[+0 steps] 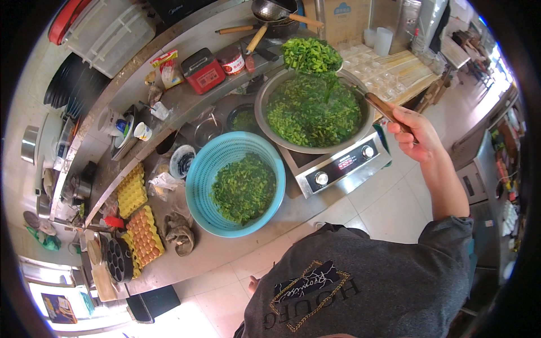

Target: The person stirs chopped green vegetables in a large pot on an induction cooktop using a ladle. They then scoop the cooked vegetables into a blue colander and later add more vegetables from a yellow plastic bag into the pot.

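My right hand (pixel 416 131) grips the wooden handle (pixel 382 109) of a metal skimmer. Its scoop, heaped with chopped leafy greens (pixel 312 55), is above the far side of a wide metal pan (pixel 261 122). More chopped greens (pixel 308 114) lie in liquid in the pan, which stands on a countertop induction cooker (pixel 344 162). Left of the pan, a blue plastic colander basket (pixel 196 186) holds a pile of chopped greens (pixel 245 188). Only the fingertips of my left hand (pixel 253 284) show beside my shirt, low in the view; whether they hold anything is hidden.
Egg trays with eggs (pixel 144 236), a crumpled cloth (pixel 178 232) and a bowl (pixel 182 161) stand left of the basket. A shelf behind carries a red box (pixel 203 71), a jar (pixel 230 60) and woks (pixel 274 27). Plastic cups (pixel 383 41) stand on the wooden table at the back right.
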Available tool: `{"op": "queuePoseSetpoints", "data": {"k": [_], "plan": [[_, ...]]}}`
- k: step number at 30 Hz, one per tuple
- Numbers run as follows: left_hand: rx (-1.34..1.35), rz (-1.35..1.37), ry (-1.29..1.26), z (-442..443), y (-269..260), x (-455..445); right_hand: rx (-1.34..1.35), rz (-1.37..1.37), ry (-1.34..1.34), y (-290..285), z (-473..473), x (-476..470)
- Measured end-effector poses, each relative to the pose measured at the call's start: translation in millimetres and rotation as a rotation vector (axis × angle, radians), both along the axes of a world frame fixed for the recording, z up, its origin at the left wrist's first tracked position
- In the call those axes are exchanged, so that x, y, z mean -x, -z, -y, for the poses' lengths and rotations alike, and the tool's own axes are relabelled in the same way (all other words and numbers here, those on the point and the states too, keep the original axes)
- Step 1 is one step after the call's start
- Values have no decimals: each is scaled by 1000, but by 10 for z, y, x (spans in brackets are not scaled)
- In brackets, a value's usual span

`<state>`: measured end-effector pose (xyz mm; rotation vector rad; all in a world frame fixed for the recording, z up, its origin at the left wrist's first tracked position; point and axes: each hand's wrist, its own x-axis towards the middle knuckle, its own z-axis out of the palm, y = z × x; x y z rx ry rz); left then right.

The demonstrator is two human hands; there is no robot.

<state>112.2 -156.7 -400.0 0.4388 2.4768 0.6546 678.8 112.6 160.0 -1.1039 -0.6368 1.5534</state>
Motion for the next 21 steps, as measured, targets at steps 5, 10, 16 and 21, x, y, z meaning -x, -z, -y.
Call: {"op": "queuePoseSetpoints", "data": {"k": [5, 10, 16, 21], "plan": [[110, -34, 71, 63, 120, 99, 12, 21, 28, 21, 15, -13], [156, -95, 256, 194, 265, 224, 72, -11, 29, 159, -34, -27], [101, -33, 150, 61, 25, 20, 133, -3, -8, 366, -32, 0], [131, 87, 141, 161, -193, 33, 89, -47, -117, 283, 23, 196]]}}
